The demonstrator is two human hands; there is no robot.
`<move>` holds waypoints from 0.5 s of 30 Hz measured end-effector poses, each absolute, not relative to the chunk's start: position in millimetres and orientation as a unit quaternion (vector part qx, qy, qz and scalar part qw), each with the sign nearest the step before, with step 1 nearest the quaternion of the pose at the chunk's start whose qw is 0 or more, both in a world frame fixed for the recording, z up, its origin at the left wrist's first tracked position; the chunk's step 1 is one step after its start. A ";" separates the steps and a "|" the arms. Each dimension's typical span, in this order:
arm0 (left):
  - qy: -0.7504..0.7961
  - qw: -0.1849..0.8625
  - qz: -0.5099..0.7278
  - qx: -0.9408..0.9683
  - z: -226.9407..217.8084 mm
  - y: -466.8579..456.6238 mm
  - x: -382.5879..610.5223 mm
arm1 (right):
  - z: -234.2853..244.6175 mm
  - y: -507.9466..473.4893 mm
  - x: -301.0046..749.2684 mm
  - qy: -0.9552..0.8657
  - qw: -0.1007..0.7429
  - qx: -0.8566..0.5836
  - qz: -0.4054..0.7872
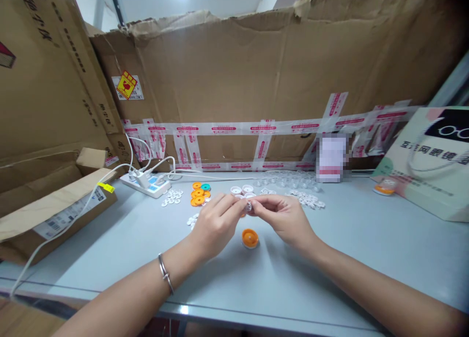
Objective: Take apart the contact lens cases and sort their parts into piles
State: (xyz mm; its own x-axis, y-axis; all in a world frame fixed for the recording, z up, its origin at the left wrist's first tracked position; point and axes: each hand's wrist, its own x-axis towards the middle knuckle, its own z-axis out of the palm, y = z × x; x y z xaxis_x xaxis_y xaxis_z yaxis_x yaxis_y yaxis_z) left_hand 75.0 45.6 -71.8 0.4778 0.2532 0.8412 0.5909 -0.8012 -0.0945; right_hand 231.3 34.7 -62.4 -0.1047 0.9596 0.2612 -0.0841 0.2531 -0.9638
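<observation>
Both hands meet above the middle of the table, fingertips pinched on a small whitish piece (249, 206). My left hand (217, 224) holds it from the left, and my right hand (285, 221) grips its right side. Fingers cover most of the piece, so its exact kind is hidden. Just below the hands, a round orange cup-like part with a white base (250, 238) sits on the table. Behind my left hand are orange discs (198, 199) and a teal one (205, 186). White round rings (247, 189) lie just beyond the fingertips.
Small white pieces (172, 197) lie left, and flat white pieces (308, 199) lie right. Clear plastic domes (287, 180) line the back. A power strip (146, 184) with cables, an open carton (54, 205), a large cardboard box (220, 73) and a paper bag (421, 180) surround the grey table (146, 259).
</observation>
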 end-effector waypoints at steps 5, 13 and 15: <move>-0.246 0.173 -0.441 -0.846 -72.9 46.6 72.9 | -66.6 39.5 232.6 -0.521 0.540 -0.392 0.532; -0.257 0.130 -0.419 -0.861 -77.5 52.1 73.0 | -68.8 58.4 242.5 -0.506 0.511 -0.432 0.544; -0.263 0.106 -0.436 -0.854 -75.6 52.7 72.8 | -64.1 71.5 260.9 -0.506 0.560 -0.459 0.468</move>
